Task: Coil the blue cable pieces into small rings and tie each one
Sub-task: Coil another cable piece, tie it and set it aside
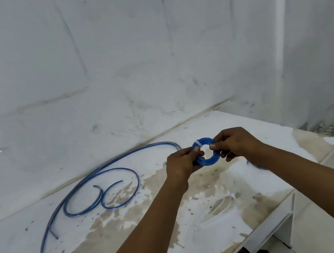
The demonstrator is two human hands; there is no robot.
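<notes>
Two hands held one small blue ring (pixel 206 155) up over the table (pixel 262 132), near the wall. My left hand (pixel 182 163) pinched its left side by the white tie (pixel 196 143), and my right hand (pixel 236 142) pinched the right side. I thought the tie should be pulled snug while both pinches kept the loops flat together. Both arms reached forward, wrists close. Loose cable (pixel 96 182) lay on the table, well left.

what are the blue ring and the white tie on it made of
Ring: looks like glossy, translucent blue plastic tubing or cable sheath; light glints along its coils. Tie: a thin matte white band, maybe plastic or tape; too small to tell.
</notes>
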